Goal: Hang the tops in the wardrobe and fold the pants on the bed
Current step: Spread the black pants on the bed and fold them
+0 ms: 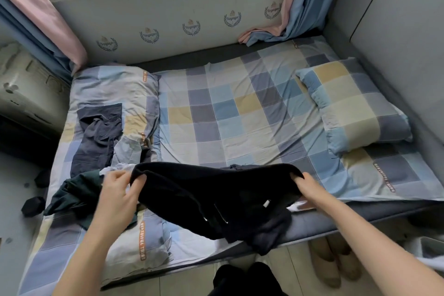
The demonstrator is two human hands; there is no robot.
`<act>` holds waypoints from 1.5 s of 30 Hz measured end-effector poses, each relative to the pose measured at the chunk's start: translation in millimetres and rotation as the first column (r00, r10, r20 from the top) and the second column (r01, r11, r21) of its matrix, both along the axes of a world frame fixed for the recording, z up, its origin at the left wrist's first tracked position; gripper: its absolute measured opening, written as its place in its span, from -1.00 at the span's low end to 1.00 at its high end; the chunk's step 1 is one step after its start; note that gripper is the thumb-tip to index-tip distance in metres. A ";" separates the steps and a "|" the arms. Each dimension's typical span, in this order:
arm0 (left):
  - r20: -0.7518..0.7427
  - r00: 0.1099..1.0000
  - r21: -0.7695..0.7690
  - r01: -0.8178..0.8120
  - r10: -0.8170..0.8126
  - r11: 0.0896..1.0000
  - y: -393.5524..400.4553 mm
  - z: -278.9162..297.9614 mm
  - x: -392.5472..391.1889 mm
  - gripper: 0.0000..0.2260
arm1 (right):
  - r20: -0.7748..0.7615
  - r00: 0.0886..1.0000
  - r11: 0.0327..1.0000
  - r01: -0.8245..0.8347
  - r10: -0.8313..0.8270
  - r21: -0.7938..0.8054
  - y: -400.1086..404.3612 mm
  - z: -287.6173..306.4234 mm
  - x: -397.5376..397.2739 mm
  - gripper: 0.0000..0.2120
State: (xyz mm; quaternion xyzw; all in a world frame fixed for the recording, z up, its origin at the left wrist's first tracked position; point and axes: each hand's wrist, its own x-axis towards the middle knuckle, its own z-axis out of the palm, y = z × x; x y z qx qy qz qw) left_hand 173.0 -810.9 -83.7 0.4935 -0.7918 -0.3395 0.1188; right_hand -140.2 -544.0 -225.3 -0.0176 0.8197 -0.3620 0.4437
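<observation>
Leftmost, beyond the left hand's grip, a dark green garment lies crumpled on the folded quilt, with navy pants spread farther up the quilt and a pale grey garment bunched just past the knuckles. That left hand pinches one end of the black pants at the waistband, thumb on top and fingers curled under the cloth. Between the two grips the waistband sags in a shallow arc, and the rest of the black pants hangs down over the near edge of the bed, two white-tipped drawstrings showing on the front. At the other end the right hand grips the waistband too, fingers tucked under the fabric so only the back of the hand shows. Right of that grip and farther up the checked sheet, a pillow lies against the grey wall panel.
</observation>
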 end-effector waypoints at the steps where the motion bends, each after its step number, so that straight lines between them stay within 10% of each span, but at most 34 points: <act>1: -0.050 0.998 0.116 -0.027 0.033 0.993 -2.5 -9.2 -1.6 -0.76 | 0.120 0.992 0.996 0.039 -0.028 -0.086 1.9 9.9 2.2 -0.73; 7: -0.155 0.897 0.343 -0.344 0.413 0.874 -34.1 -43.6 3.1 -0.58 | 0.256 0.964 0.854 0.189 -0.068 -0.485 22.5 78.9 -3.5 -0.46; 10: -0.213 0.908 0.237 -0.309 0.360 0.921 -52.1 -47.7 7.6 -0.63 | -0.239 0.954 0.763 -0.291 0.182 -0.577 33.1 105.2 0.1 -0.19; 13: -0.274 0.904 0.199 -0.280 0.328 0.939 -63.1 -49.6 7.0 -0.71 | -0.666 0.477 0.529 -0.836 0.573 -0.143 36.6 118.2 7.3 -0.17; 17: -0.263 0.937 0.095 -0.214 0.232 0.972 -79.4 -49.6 4.2 -0.82 | -0.452 -0.221 0.029 -0.875 0.864 0.483 27.2 129.8 13.0 -0.13; 22: -0.225 0.966 0.010 -0.127 0.125 0.992 -99.0 -43.8 5.1 -0.89 | -0.362 -0.480 -0.186 -0.770 0.799 0.610 23.9 141.4 22.8 -0.16; 28: -0.220 0.975 -0.010 -0.040 0.037 0.999 -119.4 -38.8 28.0 -0.91 | -0.237 -0.587 -0.170 -0.553 0.774 0.815 20.2 145.8 22.1 -0.69; 35: -0.321 0.943 0.061 -0.074 0.090 0.995 -118.0 -51.3 35.0 -0.93 | -0.443 -0.476 0.166 -0.518 0.760 0.839 19.5 149.6 38.7 -0.64; 40: -0.468 0.879 -0.124 -0.167 0.090 0.978 -100.7 -5.5 30.7 -0.89 | -0.837 0.415 0.817 -0.573 0.357 0.064 -2.4 194.2 24.1 -0.79; 43: -0.574 0.819 -0.293 -0.212 0.005 0.932 -74.2 46.4 24.0 -0.80 | -0.609 0.792 0.827 -0.311 -0.047 -0.468 -2.0 236.0 24.3 -0.71; 45: -0.641 0.768 -0.288 -0.240 0.000 0.927 -48.8 78.4 23.2 -0.81 | -0.464 0.872 0.751 -0.200 -0.155 -0.629 6.3 264.0 35.6 -0.71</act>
